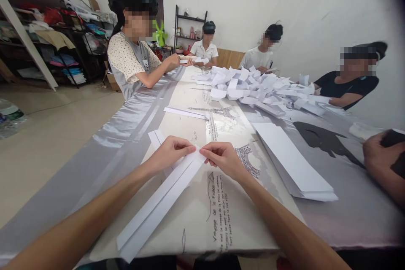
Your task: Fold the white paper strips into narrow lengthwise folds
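A long folded strip of white paper [161,202] lies on the table in front of me, running from the near edge up to my hands. My left hand [172,152] pinches its far end from the left with closed fingers. My right hand [223,158] pinches the same end from the right, fingertips almost meeting those of the left. A second folded white strip [157,138] pokes out beyond my left hand.
A stack of white sheets [294,162] lies to my right. A heap of folded white paper [259,88] fills the far middle of the printed tablecloth [218,211]. Several people sit around the table; another person's hand [379,156] rests at the right edge. Shelves stand at left.
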### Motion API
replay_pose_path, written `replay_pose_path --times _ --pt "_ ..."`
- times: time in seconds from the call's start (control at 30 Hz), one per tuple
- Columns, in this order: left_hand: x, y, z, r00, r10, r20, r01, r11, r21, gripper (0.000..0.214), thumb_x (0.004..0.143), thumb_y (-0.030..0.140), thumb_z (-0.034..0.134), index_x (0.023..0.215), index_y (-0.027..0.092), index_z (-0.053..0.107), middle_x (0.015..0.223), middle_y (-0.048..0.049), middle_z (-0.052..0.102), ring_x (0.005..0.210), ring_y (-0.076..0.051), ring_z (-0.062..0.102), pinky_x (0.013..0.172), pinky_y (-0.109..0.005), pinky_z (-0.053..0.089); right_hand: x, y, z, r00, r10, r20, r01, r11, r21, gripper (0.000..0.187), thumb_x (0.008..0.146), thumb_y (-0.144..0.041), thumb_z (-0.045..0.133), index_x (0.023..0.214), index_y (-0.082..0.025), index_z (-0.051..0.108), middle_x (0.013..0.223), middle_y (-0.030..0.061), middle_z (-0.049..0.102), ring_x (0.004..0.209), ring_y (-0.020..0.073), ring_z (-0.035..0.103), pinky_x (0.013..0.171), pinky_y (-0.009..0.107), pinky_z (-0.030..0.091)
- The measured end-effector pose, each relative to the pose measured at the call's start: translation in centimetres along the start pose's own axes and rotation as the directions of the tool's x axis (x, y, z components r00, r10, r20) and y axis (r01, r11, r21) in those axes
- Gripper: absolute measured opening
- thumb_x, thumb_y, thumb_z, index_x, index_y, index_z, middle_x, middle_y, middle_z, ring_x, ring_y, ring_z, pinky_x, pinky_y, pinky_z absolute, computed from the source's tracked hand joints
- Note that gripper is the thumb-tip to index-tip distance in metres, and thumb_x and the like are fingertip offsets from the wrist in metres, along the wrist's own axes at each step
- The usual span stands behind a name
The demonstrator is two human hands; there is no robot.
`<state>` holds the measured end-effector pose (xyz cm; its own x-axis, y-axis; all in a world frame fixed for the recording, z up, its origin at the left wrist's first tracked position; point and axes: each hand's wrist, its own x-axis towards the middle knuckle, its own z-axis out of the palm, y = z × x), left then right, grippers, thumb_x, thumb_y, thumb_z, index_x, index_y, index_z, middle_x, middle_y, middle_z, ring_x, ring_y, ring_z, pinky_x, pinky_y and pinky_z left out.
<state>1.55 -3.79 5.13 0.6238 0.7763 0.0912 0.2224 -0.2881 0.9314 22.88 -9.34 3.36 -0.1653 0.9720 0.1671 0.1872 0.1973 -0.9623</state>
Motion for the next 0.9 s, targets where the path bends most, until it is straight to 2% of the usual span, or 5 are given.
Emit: replay_pose_path --times 0.27,0.4,0.6,0.77,0.9 --pt "0.1 -1.1 0.3 0.995 0.036 -0.097 -0.034 0.999 0.023 0.040 0.091 0.047 0.060 0.068 0.015 0.065 0.061 0.0028 0.046 0.059 -0.011 0.036 0.055 -0.026 0.026 0.0 0.0 -0.3 0.995 0.060 0.075 -0.066 0.994 0.092 0.033 0.088 -0.043 0.071 0.071 -0.016 0.075 0.068 0.0028 0.068 0.056 0.0101 0.055 0.057 0.027 0.047" --pt "0.5 -1.0 -0.7 0.981 0.041 -0.188 -0.028 0.997 0.072 0.042 0.094 0.049 0.053 0.070 0.016 0.066 0.068 -0.0006 0.059 0.065 -0.015 0.049 0.059 -0.026 0.035 0.5 0.9 -1.1 0.967 0.220 -0.126 -0.177 0.942 0.285 0.023 0.076 -0.036 0.084 0.071 -0.015 0.076 0.072 0.0062 0.072 0.059 0.0131 0.062 0.056 0.026 0.053" --pt "1.4 -2.9 -5.3 0.811 0.214 -0.545 -0.022 0.941 0.337 0.038 0.101 0.042 0.041 0.101 0.017 0.069 0.102 -0.0087 0.071 0.093 -0.021 0.063 0.080 -0.028 0.044 2.4 2.8 -3.3 0.796 0.413 -0.443 -0.240 0.887 0.395 0.013 0.075 -0.022 0.083 0.075 -0.015 0.072 0.085 0.0104 0.077 0.081 0.0188 0.074 0.069 0.023 0.062" --pt "0.7 -3.1 -4.8 0.851 0.445 -0.279 -0.146 0.711 0.687 0.033 0.105 0.030 0.035 0.094 0.018 0.064 0.098 -0.0085 0.066 0.092 -0.021 0.062 0.085 -0.031 0.043 5.8 3.1 -2.8 0.734 0.524 -0.432 -0.350 0.837 0.421 0.012 0.082 -0.018 0.079 0.088 -0.012 0.070 0.096 0.0143 0.076 0.092 0.0231 0.074 0.078 0.027 0.062" --pt "0.2 -3.6 -2.8 0.950 0.309 -0.047 -0.147 0.573 0.807 0.035 0.104 0.027 0.035 0.080 0.018 0.060 0.084 -0.0050 0.061 0.073 -0.018 0.059 0.064 -0.030 0.038 9.6 3.8 -2.0 0.689 0.590 -0.422 -0.414 0.798 0.438 0.036 0.098 -0.034 0.065 0.127 -0.015 0.061 0.126 0.0119 0.063 0.106 0.0241 0.066 0.089 0.043 0.057"
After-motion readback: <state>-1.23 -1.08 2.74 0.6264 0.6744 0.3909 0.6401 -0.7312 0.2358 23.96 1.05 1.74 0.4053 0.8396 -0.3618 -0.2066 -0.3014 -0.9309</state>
